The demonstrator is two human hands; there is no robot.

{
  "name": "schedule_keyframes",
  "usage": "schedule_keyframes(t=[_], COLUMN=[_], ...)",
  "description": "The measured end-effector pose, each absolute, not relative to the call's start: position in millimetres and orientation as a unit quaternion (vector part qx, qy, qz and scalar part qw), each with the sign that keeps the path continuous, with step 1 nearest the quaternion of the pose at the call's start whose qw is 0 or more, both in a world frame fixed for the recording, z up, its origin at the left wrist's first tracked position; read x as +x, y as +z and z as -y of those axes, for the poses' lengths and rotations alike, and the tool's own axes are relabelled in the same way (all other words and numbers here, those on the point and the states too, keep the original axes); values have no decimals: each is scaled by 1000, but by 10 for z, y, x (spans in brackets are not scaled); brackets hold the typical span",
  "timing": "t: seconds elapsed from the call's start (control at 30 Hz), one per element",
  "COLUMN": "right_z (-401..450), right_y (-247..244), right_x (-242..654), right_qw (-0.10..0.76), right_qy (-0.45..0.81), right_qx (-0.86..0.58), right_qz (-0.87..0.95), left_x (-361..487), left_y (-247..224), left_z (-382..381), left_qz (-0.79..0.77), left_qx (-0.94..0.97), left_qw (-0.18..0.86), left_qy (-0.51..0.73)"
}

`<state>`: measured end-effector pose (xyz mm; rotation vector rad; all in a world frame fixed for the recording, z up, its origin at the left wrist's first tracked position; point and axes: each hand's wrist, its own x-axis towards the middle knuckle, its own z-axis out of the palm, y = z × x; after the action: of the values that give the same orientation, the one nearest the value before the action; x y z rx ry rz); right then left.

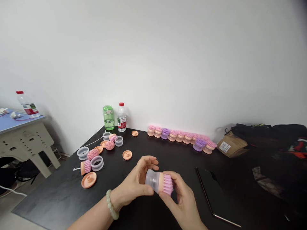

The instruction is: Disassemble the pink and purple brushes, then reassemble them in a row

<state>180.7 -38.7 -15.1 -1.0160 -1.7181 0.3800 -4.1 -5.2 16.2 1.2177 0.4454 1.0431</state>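
My right hand point(181, 198) grips a small round scrub brush by its peach base and pink bristles point(168, 184), between thumb and fingers. A clear plastic ring point(153, 180) sits against the base, and the brush lies tilted sideways. Around the ring's other end curves my left hand point(136, 180), its thumb against the ring and its fingers loosely bent above. Loose parts lie to the left: clear rings point(97, 163), peach discs point(89, 180), pink bristle heads point(93, 154) and a brush head with a white stem point(85, 167).
Along the wall stands a row of pink and purple brushes point(179, 136). A green bottle point(108, 118) and a red-capped water bottle point(122, 118) stand at the back left. On the right are a dark tablet-like device point(211, 188), a brown paper bag point(231, 145) and dark fabric point(271, 140).
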Motion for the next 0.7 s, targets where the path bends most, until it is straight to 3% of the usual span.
schedule_keyframes(t=[0.13,0.47,0.7], right_z=[405,356,362], right_y=[-132,-154,-151], right_x=[1815,1870,1875], right_qw=[541,554,551], right_qy=[120,55,48], right_qx=[-405,-423,-416], right_qz=[727,714,722], left_x=[-39,-107,-89], left_y=[120,201,131], left_z=[43,-7,-32], left_qz=[-250,-206,-243], left_qx=[500,528,528], left_qw=[723,681,710], left_qy=[405,464,398])
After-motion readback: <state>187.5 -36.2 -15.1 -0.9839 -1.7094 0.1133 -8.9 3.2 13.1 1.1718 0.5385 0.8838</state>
